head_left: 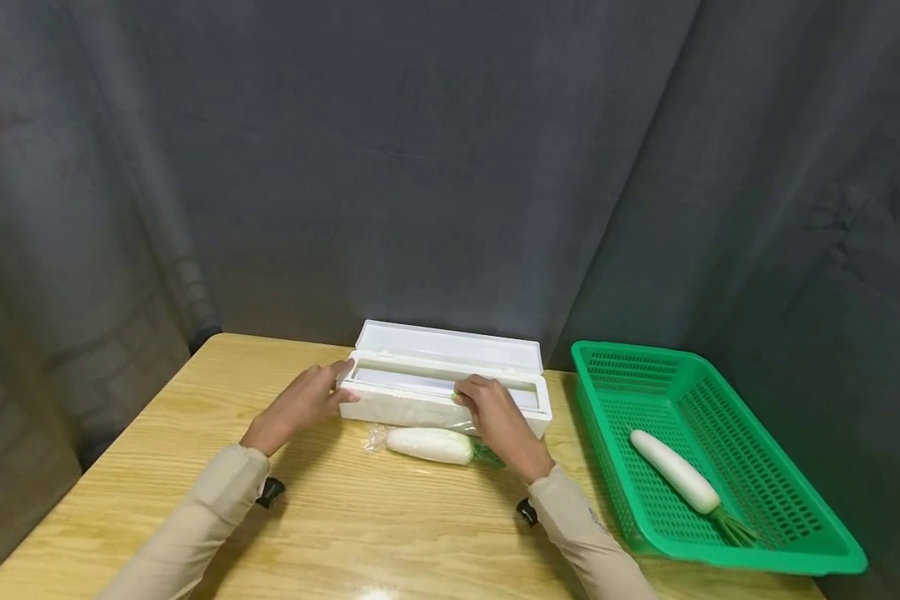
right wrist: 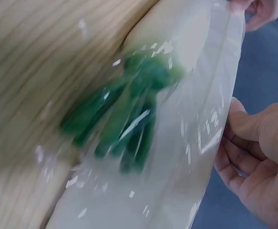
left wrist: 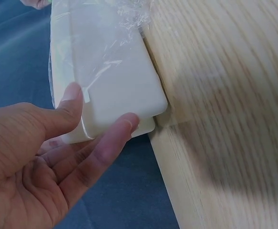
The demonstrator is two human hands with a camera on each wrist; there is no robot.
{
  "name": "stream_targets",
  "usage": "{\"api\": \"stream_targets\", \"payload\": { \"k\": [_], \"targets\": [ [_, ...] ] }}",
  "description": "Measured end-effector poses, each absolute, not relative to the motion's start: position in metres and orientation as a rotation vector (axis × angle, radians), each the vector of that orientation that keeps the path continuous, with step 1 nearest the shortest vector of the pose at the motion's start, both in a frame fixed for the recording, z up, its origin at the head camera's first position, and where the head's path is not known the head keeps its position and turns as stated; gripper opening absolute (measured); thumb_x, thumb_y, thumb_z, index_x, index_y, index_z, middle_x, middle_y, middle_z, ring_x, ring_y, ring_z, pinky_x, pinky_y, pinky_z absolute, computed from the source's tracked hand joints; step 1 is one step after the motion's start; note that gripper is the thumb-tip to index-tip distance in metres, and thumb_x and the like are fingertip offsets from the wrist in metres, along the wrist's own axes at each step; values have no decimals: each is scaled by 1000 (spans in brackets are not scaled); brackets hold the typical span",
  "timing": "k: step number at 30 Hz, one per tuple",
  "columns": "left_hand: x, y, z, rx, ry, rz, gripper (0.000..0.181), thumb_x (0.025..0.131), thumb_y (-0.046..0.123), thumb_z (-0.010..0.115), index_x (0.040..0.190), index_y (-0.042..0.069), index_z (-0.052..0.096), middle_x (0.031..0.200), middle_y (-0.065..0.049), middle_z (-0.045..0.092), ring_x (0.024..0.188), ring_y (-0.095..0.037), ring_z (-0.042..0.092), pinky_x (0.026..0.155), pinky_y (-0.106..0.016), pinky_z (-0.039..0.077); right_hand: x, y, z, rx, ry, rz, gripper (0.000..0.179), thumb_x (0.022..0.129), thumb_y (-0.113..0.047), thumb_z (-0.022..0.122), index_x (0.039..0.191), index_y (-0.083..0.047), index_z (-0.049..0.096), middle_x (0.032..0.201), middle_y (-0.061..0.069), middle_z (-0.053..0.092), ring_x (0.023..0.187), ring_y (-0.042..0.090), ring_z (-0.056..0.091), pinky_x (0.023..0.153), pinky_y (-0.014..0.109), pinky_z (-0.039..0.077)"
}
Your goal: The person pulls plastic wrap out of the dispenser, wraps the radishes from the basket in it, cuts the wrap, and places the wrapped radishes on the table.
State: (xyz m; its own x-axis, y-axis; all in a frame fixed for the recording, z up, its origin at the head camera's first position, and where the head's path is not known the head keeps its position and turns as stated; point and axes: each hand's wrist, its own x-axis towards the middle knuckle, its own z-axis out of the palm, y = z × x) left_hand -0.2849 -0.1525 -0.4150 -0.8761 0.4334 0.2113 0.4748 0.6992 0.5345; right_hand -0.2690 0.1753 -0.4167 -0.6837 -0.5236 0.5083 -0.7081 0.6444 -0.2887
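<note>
A white cling film dispenser (head_left: pixel 401 405) lies lengthwise across the back of the table, its lid (head_left: pixel 450 343) raised behind it. My left hand (head_left: pixel 311 398) grips the dispenser's left end, thumb on the upper edge and a finger against the end's lower corner. Along the front edge, right of the middle, my right hand (head_left: pixel 495 412) pinches a small green slider (head_left: pixel 456 395), mostly hidden by the fingers. Clear film (left wrist: pixel 100 67) hangs down the dispenser's front face. Just in front lies a white radish (head_left: pixel 427 445) wrapped in film, its green leaves (right wrist: pixel 143 81) toward the right.
On the right stands a green perforated basket (head_left: pixel 607 467) holding one unwrapped white radish (head_left: pixel 675 471) with its stalks toward me. The wooden table (head_left: pixel 390 533) runs up to a dark curtain (head_left: pixel 420 167) at the back.
</note>
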Motion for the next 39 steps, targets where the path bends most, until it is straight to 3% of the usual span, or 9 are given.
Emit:
{"api": "stream_targets", "payload": {
  "k": [6, 12, 21, 24, 30, 32, 36, 39],
  "targets": [
    [-284, -150, -416, -786, -2833, -913, 55, 97, 11, 72, 141, -16, 51, 64, -3, 61, 54, -8, 55, 56, -25, 44, -266, 191, -416, 949, -2469, 614, 16, 94, 5, 72, 84, -5, 66, 80, 2, 61, 68, 11, 47, 62, 27, 45],
    [-284, -153, -415, -770, -2808, -891, 45, 97, 10, 73, 132, -14, 57, 67, -5, 63, 54, -8, 55, 55, -25, 44, -267, 177, -416, 859, -2451, 544, 12, 93, -7, 77, 84, -5, 69, 80, 4, 64, 66, 14, 55, 63, 31, 49],
    [-282, -155, -421, -778, -2800, -900, 53, 96, 7, 74, 139, -17, 53, 63, 0, 62, 54, -9, 58, 57, -25, 43, -259, 175, -427, 602, -2447, 609, 8, 93, -11, 80, 91, -5, 75, 88, 6, 73, 79, 23, 69, 72, 42, 51],
    [-283, -156, -418, -789, -2781, -899, 49, 96, 8, 74, 136, -15, 56, 62, 0, 62, 55, -11, 62, 57, -25, 44, -256, 181, -426, 551, -2425, 560, 8, 92, -10, 81, 90, -5, 75, 87, 6, 73, 79, 26, 68, 74, 46, 51],
    [-283, -157, -417, -767, -2768, -866, 47, 96, 9, 75, 134, -13, 58, 59, 1, 56, 52, -7, 49, 54, -25, 39, -247, 193, -428, 435, -2459, 415, 11, 96, -15, 77, 93, -5, 76, 94, 8, 74, 91, 33, 67, 77, 48, 47],
    [-284, -156, -418, -774, -2766, -855, 51, 95, 9, 75, 136, -15, 56, 61, -1, 59, 53, -5, 53, 54, -24, 40, -245, 195, -429, 410, -2464, 368, 12, 97, -16, 76, 94, -5, 76, 96, 9, 74, 93, 35, 66, 80, 50, 45],
    [-285, -154, -420, -811, -2764, -837, 56, 96, 11, 75, 139, -17, 53, 65, -5, 66, 56, -4, 60, 57, -25, 44, -240, 204, -429, 331, -2443, 301, 10, 95, -11, 77, 89, -3, 75, 93, 12, 73, 89, 37, 64, 82, 53, 42],
    [-286, -155, -419, -812, -2749, -806, 55, 95, 12, 76, 137, -16, 54, 63, -3, 63, 54, -3, 54, 57, -25, 42, -238, 212, -430, 262, -2401, 218, 13, 91, -5, 79, 81, -1, 71, 86, 14, 69, 83, 38, 62, 80, 54, 40]
  ]
}}
